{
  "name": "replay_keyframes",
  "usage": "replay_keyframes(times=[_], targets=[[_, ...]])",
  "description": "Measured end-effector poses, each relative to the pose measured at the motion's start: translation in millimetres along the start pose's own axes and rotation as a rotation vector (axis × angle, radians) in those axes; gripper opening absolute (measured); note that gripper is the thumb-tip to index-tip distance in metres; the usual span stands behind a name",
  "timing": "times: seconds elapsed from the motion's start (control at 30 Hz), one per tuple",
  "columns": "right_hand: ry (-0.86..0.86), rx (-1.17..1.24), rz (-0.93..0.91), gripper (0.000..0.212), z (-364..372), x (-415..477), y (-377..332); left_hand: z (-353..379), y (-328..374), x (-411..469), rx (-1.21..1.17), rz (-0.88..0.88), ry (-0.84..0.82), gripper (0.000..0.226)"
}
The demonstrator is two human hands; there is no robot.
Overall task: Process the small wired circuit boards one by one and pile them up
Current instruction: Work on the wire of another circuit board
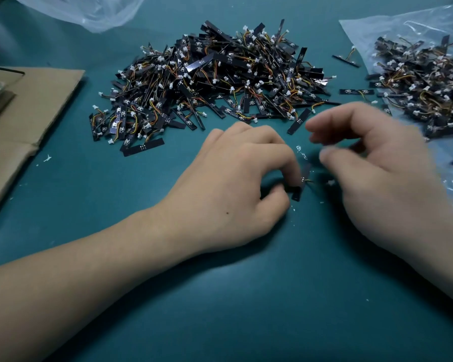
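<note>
A big heap of small black circuit boards (215, 79) with coloured wires and white plugs lies at the middle back of the green table. A second heap (424, 87) rests on a clear plastic sheet at the right. My left hand (236, 184) pinches one small black board (302, 182) between thumb and fingertips, just above the table. My right hand (377, 168) is blurred and hovers right beside that board with fingers loosely curled; it holds nothing that I can make out. A white plug (331, 182) shows by the board.
Flattened brown cardboard (24, 121) covers the left side. A clear plastic bag (89, 9) lies at the back left. Stray boards (347, 60) lie between the two heaps. White crumbs dot the green table (246, 309).
</note>
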State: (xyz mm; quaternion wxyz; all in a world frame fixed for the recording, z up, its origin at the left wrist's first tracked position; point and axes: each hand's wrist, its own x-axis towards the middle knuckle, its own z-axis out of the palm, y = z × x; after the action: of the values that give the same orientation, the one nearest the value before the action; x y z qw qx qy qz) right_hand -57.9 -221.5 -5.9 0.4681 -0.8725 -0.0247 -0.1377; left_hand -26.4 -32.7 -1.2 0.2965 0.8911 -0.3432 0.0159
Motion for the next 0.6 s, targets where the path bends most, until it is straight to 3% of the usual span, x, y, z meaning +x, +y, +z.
replay_keyframes(times=[0.1,0.17,0.23,0.43,0.6], targets=[[-0.108,-0.224,0.042,0.060,4.5,1.3,-2.6,-1.0,1.0,0.1,-0.050,-0.009,0.016,0.022],[-0.116,-0.274,0.009,0.060,4.9,1.5,-6.8,-0.5,2.2,0.2,-0.031,-0.004,0.016,0.022],[-0.127,-0.309,-0.016,0.055,4.3,1.8,-7.3,0.8,1.4,0.3,0.018,-0.012,0.007,0.028],[-0.153,-0.488,-0.018,0.021,6.4,1.9,1.1,2.6,-1.9,1.1,-0.022,-0.038,0.056,0.011],[-0.161,-0.475,-0.017,0.014,6.3,1.1,2.1,1.1,-0.2,1.8,-0.041,-0.036,0.065,0.017]])
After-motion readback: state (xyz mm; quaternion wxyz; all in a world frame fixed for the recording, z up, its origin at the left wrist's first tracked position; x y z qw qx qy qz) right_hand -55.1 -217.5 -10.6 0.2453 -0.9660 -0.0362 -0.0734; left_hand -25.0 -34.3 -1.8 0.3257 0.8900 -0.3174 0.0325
